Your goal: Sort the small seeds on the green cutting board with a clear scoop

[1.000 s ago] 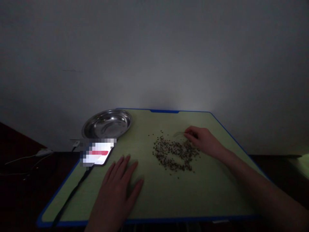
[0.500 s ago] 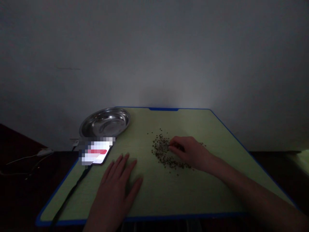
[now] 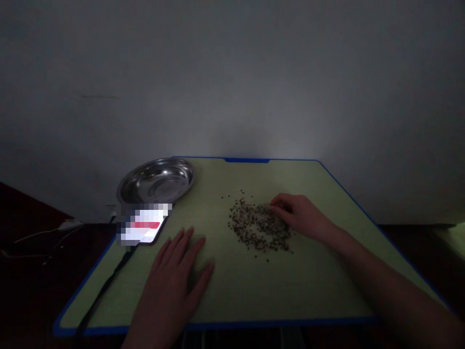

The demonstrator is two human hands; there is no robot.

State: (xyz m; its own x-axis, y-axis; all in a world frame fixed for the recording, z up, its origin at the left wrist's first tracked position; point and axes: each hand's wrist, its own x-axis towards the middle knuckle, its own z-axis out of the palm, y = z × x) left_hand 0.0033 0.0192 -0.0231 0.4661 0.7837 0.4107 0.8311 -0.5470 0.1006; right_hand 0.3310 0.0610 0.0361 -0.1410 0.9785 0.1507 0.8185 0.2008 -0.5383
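Observation:
Small dark grains [image 3: 247, 230], perhaps beans or peppercorns, lie scattered in a loose ring on the pale green table [image 3: 225, 291]; their exact kind is too small to make out. At the ring's upper right edge is my right hand [image 3: 296, 211], fingers curled and thumb drawn to the fingertips. Whatever those fingertips pinch, if anything, is hidden. My left hand [image 3: 174, 281] rests flat on the table to the left of the grains, fingers spread and nothing in it.
A shiny metal basin [image 3: 158, 182] stands at the table's back left. In front of it lies a lit phone [image 3: 147, 232] with a dark strap [image 3: 105, 291] running toward me. A grey wall [image 3: 247, 87] rises behind the table. White cables [image 3: 69, 225] hang at far left.
My right hand has moved right and slightly away from me, uncovering more grains on the ring's right side. The left hand stays in place.

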